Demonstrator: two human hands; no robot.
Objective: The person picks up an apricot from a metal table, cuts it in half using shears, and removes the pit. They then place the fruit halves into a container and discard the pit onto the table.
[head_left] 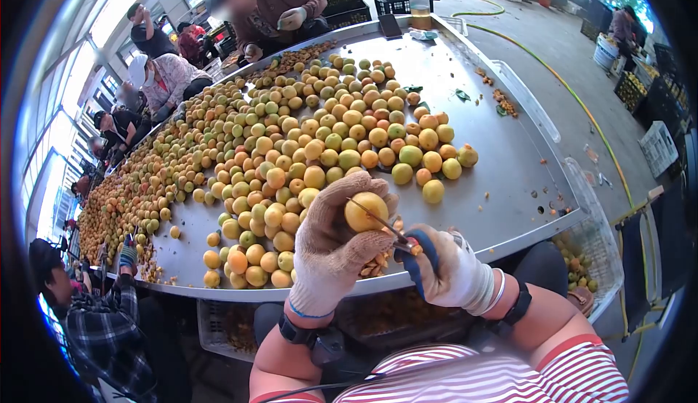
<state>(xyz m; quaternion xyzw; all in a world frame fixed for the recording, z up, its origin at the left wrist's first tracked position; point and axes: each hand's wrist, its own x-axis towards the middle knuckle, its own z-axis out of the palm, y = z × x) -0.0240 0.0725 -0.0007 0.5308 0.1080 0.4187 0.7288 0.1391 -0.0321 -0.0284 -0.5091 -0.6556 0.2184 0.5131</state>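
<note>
A yellow-orange round fruit [366, 212] is in my gloved left hand [336, 232], its fingers curled round it from behind and below. My right hand [447, 268], in a whitish glove with blue on the fingers, is closed on a small tool [400, 239]. The thin dark tip of that tool lies across the fruit's face. The handle is mostly hidden by my fingers. Both hands are over the near edge of a metal table [502, 185]. Many similar fruits [273, 217] are heaped just beyond and to the left.
People stand or sit along the table's far and left sides, one in a dark red top [280, 10], another in plaid [109, 330] at near left. A lidded jar [420, 9] stands at the far corner. Plastic crates [582, 257] sit below the edge; a hose [582, 105] crosses the floor.
</note>
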